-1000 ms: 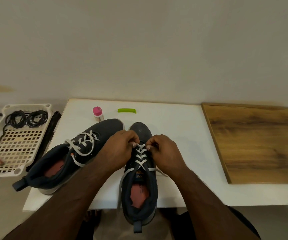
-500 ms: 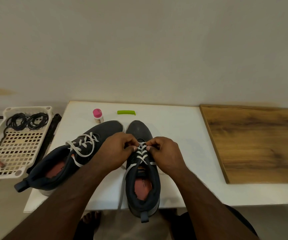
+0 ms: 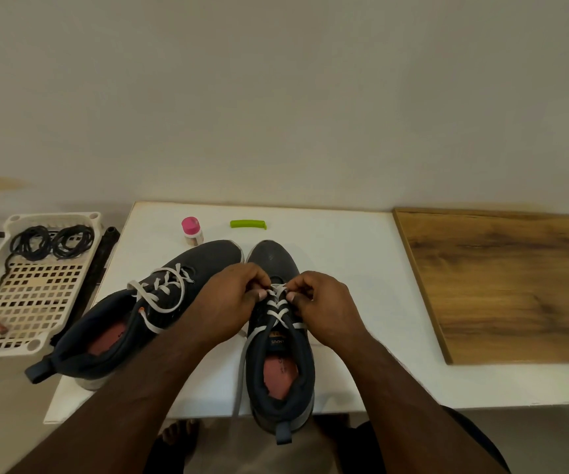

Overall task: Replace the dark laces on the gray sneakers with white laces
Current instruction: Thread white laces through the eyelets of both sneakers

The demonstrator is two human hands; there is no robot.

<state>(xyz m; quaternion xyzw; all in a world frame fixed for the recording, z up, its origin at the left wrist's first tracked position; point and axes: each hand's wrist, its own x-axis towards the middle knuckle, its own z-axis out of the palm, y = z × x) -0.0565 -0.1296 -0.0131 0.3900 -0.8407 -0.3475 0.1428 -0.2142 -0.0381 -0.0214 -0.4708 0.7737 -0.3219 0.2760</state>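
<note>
White flat lace [image 3: 278,307] is pinched at its topmost visible crossing, near the toe end of the eyelet row, by fingers [image 3: 261,295] of the left hand [image 3: 231,299] and of the right hand [image 3: 324,302]. Both hands are curled and grasp the lace from opposite sides, probably to draw slack evenly through the lower eyelets. Exactly which strand each pinches cannot be told.

Lace sits in the right-placed dark gray fabric sneaker [image 3: 279,354], toe pointing away, heel overhanging the near edge of the white bench [image 3: 344,254]; that orientation puts the tongue open toward the person. One free lace end hangs down past the bench edge on the shoe's left side.

Second dark gray sneaker [image 3: 132,323] lies angled just to the left, already crossed with white lace [image 3: 163,292], ends loose. Judged: the threading is mostly done; tightening remains.

Farther out: coiled dark laces [image 3: 52,241] rest in the far end of a cream perforated plastic tray [image 3: 54,217] left of the bench, set aside as removed. A pink-capped small bottle [image 3: 191,230] and a green plastic clip [image 3: 248,223] lie behind the toes; a wooden board [image 3: 509,285] sits to the right.
</note>
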